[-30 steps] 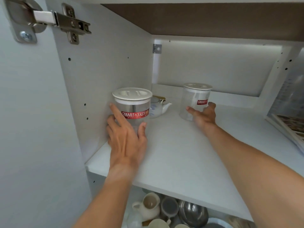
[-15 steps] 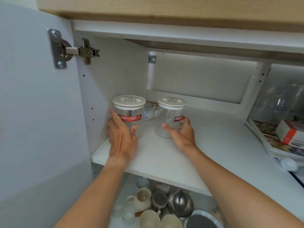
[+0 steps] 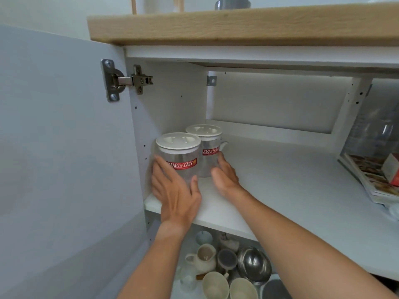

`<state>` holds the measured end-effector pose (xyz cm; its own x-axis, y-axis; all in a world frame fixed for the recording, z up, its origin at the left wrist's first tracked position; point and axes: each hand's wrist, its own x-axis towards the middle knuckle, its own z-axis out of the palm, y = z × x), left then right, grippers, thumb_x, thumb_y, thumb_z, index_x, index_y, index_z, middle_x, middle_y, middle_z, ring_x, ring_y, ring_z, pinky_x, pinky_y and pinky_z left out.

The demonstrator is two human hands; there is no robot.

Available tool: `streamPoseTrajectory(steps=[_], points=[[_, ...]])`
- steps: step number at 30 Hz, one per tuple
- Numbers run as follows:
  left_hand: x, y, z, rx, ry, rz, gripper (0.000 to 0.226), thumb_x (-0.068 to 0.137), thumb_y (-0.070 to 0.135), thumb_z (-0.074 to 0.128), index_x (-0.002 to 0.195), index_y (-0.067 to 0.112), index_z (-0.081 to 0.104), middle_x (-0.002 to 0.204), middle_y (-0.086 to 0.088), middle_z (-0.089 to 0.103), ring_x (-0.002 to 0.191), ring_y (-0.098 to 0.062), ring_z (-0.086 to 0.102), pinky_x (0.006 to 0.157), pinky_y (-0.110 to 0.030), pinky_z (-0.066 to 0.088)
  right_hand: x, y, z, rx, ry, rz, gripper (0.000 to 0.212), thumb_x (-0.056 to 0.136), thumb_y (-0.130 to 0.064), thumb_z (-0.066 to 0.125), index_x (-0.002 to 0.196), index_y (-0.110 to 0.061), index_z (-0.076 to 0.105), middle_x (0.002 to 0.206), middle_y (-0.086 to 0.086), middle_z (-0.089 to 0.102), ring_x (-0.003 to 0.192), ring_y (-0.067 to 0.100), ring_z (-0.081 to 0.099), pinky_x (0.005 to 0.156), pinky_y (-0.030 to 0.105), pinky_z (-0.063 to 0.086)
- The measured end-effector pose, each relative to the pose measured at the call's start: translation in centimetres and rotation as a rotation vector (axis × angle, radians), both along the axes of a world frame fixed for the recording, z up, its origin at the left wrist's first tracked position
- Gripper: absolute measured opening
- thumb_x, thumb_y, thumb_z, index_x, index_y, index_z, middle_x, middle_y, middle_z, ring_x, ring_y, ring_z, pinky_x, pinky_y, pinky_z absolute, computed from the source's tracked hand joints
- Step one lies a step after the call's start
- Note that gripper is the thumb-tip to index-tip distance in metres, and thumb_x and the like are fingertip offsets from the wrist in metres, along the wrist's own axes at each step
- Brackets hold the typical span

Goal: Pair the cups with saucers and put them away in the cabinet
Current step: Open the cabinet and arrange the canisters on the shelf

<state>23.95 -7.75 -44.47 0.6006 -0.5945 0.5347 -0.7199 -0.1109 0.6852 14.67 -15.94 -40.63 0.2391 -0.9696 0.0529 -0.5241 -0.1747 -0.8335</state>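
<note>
Two clear jars with white lids and red labels stand side by side at the left end of the white cabinet shelf [image 3: 280, 190]. My left hand [image 3: 174, 190] wraps the front jar [image 3: 179, 156], fingers on its left side and thumb on its right. My right hand [image 3: 224, 175] cups the lower right side of the rear jar [image 3: 206, 147]. On the shelf below, partly hidden by my arms, stand cream cups [image 3: 214, 284], a grey cup [image 3: 226, 258] and a cream jug [image 3: 204, 256]. No saucers show.
The cabinet door [image 3: 64, 147] stands open on the left on its metal hinge [image 3: 127, 80]. A white teapot spout [image 3: 224, 144] pokes out behind the jars. A steel bowl [image 3: 254, 264] sits below. Magazines [image 3: 371, 180] and a red-and-white box [image 3: 391, 169] lie at right.
My right hand has slid the rear jar leftward along the shelf until it stands against the front jar. My left hand has stayed on the front jar. The view has pulled back.
</note>
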Motion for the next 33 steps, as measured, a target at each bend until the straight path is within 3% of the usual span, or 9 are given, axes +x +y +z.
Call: streamPoseTrajectory(steps=[2,5,8,15,20,22,25,28,33], points=[[-0.2,0.0,-0.2,-0.039,-0.055,0.028,0.101,0.090,0.034,0.061,0.154,0.002,-0.010,0.159,-0.024,0.004,0.146,-0.038,0.011,0.118,-0.048,0.018,0.3,-0.2,-0.3,-0.024,0.058,-0.010,0.068,0.094,-0.021,0.040,0.157,-0.030,0.020,0.157,0.004,0.041,0.143,0.034,0.036,0.119,0.043,0.024],[0.0,-0.2,-0.6,-0.098,-0.095,0.037,0.100,0.088,0.031,0.063,0.154,0.003,-0.007,0.160,-0.024,0.005,0.148,-0.037,0.011,0.119,-0.046,0.016,0.7,0.1,-0.6,-0.108,0.127,0.049,0.055,0.094,-0.016,0.038,0.146,-0.034,0.039,0.148,0.003,0.052,0.136,0.031,0.043,0.114,0.043,0.024],[0.2,-0.2,-0.9,-0.122,-0.115,0.027,0.101,0.087,0.033,0.065,0.155,0.006,-0.003,0.159,-0.022,0.010,0.147,-0.035,0.014,0.118,-0.046,0.019,0.8,0.4,-0.7,-0.141,0.183,0.116,0.059,0.090,-0.013,0.035,0.142,-0.041,0.043,0.142,0.002,0.057,0.134,0.031,0.045,0.114,0.047,0.023],[0.3,-0.4,-0.8,-0.090,-0.136,0.037,0.098,0.088,0.030,0.066,0.155,0.009,-0.002,0.158,-0.022,0.016,0.144,-0.038,0.022,0.117,-0.048,0.024,-0.2,1.1,-0.4,-0.165,0.259,0.105,0.052,0.104,-0.021,0.034,0.155,-0.028,0.027,0.155,0.009,0.042,0.143,0.034,0.034,0.117,0.043,0.023],[-1.3,1.2,-0.5,-0.042,-0.075,0.041,0.098,0.091,0.036,0.061,0.154,0.000,-0.006,0.160,-0.028,0.000,0.148,-0.042,0.010,0.120,-0.053,0.016,-2.9,0.9,-0.3,-0.265,0.627,0.059,0.060,0.104,-0.040,0.028,0.159,-0.020,0.014,0.164,0.010,0.021,0.148,0.033,0.024,0.119,0.051,0.018],[-3.3,3.0,-1.9,-0.059,-0.102,-0.021,0.085,0.094,0.028,0.057,0.155,0.001,0.005,0.159,-0.024,0.008,0.147,-0.038,0.016,0.119,-0.052,0.017,-4.4,0.8,-0.7,-0.301,0.768,-0.005,0.064,0.103,-0.046,0.025,0.159,-0.019,0.012,0.165,0.013,0.015,0.149,0.034,0.020,0.119,0.055,0.016],[-5.6,4.5,-3.6,-0.127,-0.262,-0.288,0.044,0.093,0.015,0.049,0.137,0.014,0.047,0.132,-0.007,0.049,0.123,-0.023,0.047,0.109,-0.043,0.037,-7.5,0.5,-1.4,-0.263,0.828,-0.093,0.069,0.102,-0.052,0.023,0.159,-0.018,0.008,0.166,0.015,0.008,0.151,0.035,0.013,0.120,0.056,0.011],[-6.2,2.2,-1.7,-0.021,-0.295,-0.403,0.042,0.081,0.005,0.054,0.121,0.017,0.062,0.117,-0.002,0.060,0.108,-0.021,0.056,0.094,-0.036,0.046,-11.0,0.0,-1.9,-0.225,0.803,-0.177,0.072,0.100,-0.055,0.024,0.159,-0.017,0.010,0.166,0.015,0.010,0.151,0.036,0.015,0.120,0.056,0.012],[-9.1,-1.5,0.6,0.389,-0.399,-0.487,0.065,0.095,0.025,0.045,0.154,0.010,0.021,0.162,-0.016,0.009,0.149,-0.033,0.011,0.122,-0.041,0.013,-14.3,-1.3,-2.4,-0.163,0.693,-0.308,0.064,0.100,-0.050,0.028,0.150,-0.010,0.032,0.151,0.017,0.038,0.139,0.037,0.035,0.115,0.054,0.026]])
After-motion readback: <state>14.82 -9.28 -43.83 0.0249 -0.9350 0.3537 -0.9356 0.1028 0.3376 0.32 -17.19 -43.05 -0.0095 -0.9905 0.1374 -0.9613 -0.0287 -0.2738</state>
